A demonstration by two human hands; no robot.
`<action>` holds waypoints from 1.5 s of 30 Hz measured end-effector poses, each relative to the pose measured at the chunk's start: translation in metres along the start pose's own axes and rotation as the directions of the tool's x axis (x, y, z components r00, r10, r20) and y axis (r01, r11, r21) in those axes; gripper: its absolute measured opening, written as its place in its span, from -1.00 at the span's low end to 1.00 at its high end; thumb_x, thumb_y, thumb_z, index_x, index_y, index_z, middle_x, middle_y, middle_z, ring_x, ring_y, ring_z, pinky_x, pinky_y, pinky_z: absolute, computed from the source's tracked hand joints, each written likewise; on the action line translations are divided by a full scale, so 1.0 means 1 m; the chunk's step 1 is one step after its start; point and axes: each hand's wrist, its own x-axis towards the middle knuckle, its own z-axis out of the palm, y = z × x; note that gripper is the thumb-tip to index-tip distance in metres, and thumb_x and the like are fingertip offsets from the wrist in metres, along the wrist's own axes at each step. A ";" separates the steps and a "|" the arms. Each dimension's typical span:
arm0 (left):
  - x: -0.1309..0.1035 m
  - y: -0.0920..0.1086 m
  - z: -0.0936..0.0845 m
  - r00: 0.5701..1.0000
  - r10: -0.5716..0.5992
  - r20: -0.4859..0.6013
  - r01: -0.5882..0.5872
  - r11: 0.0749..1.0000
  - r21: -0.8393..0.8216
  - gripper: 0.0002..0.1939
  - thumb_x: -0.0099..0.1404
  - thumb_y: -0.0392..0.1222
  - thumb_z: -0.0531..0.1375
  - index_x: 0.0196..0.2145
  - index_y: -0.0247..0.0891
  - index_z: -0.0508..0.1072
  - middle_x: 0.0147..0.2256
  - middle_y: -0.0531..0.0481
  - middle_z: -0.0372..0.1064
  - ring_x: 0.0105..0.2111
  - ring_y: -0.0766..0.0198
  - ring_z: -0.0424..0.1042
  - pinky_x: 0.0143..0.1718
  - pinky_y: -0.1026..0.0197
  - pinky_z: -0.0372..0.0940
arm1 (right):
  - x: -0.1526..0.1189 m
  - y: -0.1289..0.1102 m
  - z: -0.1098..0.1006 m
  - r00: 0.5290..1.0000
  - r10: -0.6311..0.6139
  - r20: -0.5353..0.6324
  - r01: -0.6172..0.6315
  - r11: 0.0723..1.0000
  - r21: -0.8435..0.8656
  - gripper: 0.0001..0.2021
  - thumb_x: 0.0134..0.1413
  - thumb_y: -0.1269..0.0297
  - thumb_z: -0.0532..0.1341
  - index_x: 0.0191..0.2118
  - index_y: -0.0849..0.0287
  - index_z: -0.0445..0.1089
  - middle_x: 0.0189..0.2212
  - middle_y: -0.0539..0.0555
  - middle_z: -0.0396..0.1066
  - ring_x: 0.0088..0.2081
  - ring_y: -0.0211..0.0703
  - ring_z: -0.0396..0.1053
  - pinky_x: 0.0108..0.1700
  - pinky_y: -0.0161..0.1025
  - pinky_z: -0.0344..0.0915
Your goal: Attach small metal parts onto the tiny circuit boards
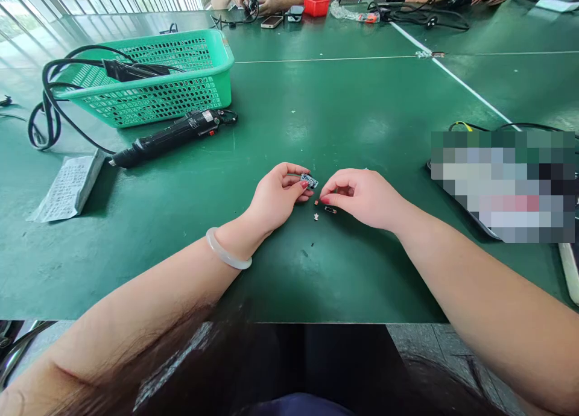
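Observation:
Between the thumb and fingers of my left hand (281, 194) is a small circuit board (309, 180), tilted over the green table (280, 283). My right hand (362, 198) is just to its right, thumb and forefinger pinched together low over the tabletop. Whatever the pinch holds, if anything, is too small to make out. Close below these fingertips lie a tiny orange-brown part (316, 202), a small dark oblong part (330, 209) and a little whitish piece (316, 217). A pale bangle sits on my left wrist.
A green plastic basket (149, 90) with black cables stands at the back left. Before it lies a black electric screwdriver (176, 135), beside a paper-wrapped block (67, 187). A blurred-out object (502, 187) lies at right. Two people's hands and a red box (316, 5) are across the table.

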 end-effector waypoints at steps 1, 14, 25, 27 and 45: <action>0.000 0.000 0.000 1.000 0.001 -0.002 -0.001 1.000 0.001 -0.86 0.36 -0.49 0.15 -0.22 -0.32 0.43 -0.40 0.07 0.50 -0.40 0.43 0.51 -0.23 0.28 0.41 | 0.000 0.000 0.000 0.999 -0.044 0.027 0.044 0.998 -0.034 -0.93 0.06 0.26 0.34 -0.37 0.07 0.59 -0.37 -0.01 0.48 -0.41 -0.23 0.32 -0.30 -0.18 0.23; 0.002 -0.003 0.000 1.000 0.012 0.000 -0.012 1.000 0.003 -0.84 0.35 -0.52 0.14 -0.22 -0.33 0.42 -0.41 0.07 0.49 -0.42 0.44 0.51 -0.24 0.29 0.42 | 0.001 -0.004 0.014 0.957 -0.232 0.176 0.282 0.890 -0.359 -0.82 0.22 0.45 0.21 -0.33 0.18 0.57 -0.30 0.08 0.52 -0.15 -0.06 0.43 -0.10 -0.15 0.31; 0.002 -0.001 0.001 1.000 0.009 -0.024 -0.009 1.000 -0.007 -0.81 0.35 -0.55 0.12 -0.23 -0.32 0.42 -0.42 0.09 0.49 -0.44 0.45 0.50 -0.29 0.32 0.40 | 0.005 0.001 0.018 0.939 -0.289 0.187 0.343 0.835 -0.430 -0.79 0.24 0.45 0.13 -0.35 0.20 0.51 -0.32 0.13 0.49 -0.22 -0.03 0.40 -0.15 -0.13 0.28; 0.001 -0.001 0.001 1.000 0.008 -0.027 -0.009 1.000 -0.010 -0.81 0.35 -0.55 0.13 -0.24 -0.32 0.42 -0.42 0.09 0.49 -0.43 0.45 0.51 -0.29 0.32 0.41 | 0.006 0.002 0.016 0.946 -0.289 0.144 0.322 0.870 -0.373 -0.81 0.22 0.44 0.16 -0.38 0.18 0.48 -0.35 0.10 0.46 -0.25 -0.07 0.38 -0.18 -0.15 0.27; -0.005 -0.001 0.001 0.991 0.045 0.123 -0.050 0.998 0.035 -0.85 0.25 -0.47 0.28 -0.34 -0.32 0.39 -0.45 0.06 0.52 -0.42 0.40 0.54 -0.31 0.29 0.41 | -0.004 -0.014 0.013 0.921 -0.163 -0.355 0.145 0.987 -0.075 -0.84 0.16 0.32 0.22 -0.44 0.13 0.46 -0.45 0.03 0.40 -0.44 -0.21 0.25 -0.37 -0.20 0.17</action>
